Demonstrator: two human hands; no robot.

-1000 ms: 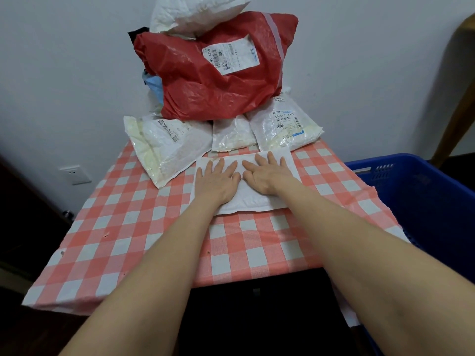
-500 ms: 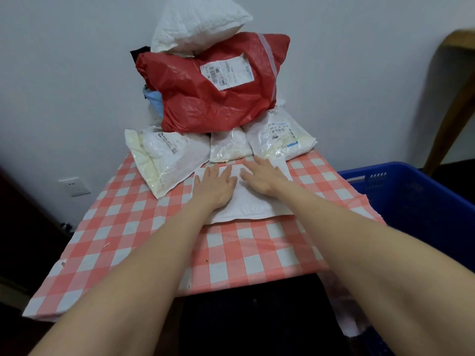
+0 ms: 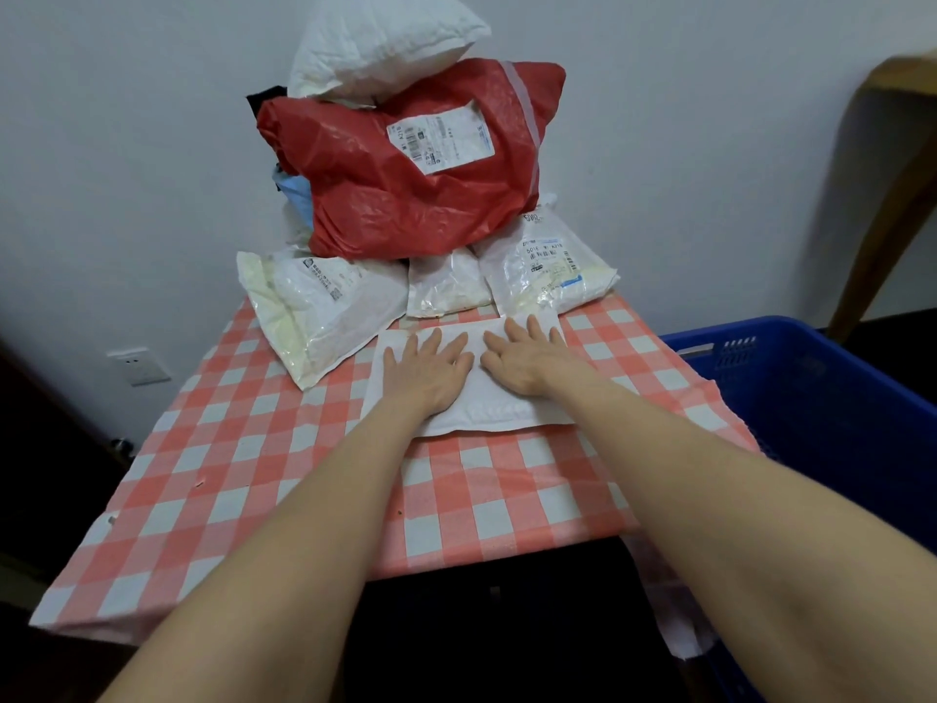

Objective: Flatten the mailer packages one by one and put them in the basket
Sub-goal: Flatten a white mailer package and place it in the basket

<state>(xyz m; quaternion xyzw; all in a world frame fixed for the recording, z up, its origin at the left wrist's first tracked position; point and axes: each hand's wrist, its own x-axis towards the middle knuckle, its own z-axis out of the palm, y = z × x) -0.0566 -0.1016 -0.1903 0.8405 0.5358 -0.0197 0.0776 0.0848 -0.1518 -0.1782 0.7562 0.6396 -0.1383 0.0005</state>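
Both hands lie flat with fingers spread, the left hand [image 3: 430, 366] and right hand [image 3: 527, 355] side by side, pressing a white mailer [image 3: 487, 405] at mid-frame on the checkered surface [image 3: 304, 479]. A blue basket [image 3: 821, 398] stands at right.

Item one: my left hand [image 3: 428, 370] is bare, wrist included. Item two: my right hand [image 3: 527, 360] is likewise bare, wrist included. Item three: my left forearm [image 3: 284, 550] is uncovered along its whole visible length, down to the lower edge of the view. Item four: my right forearm [image 3: 735, 525] is in the same condition, uncovered to the lower right edge. Both forearms are smooth in outline. Fingernails are too small to assess. Anything worn higher up falls outside the view.
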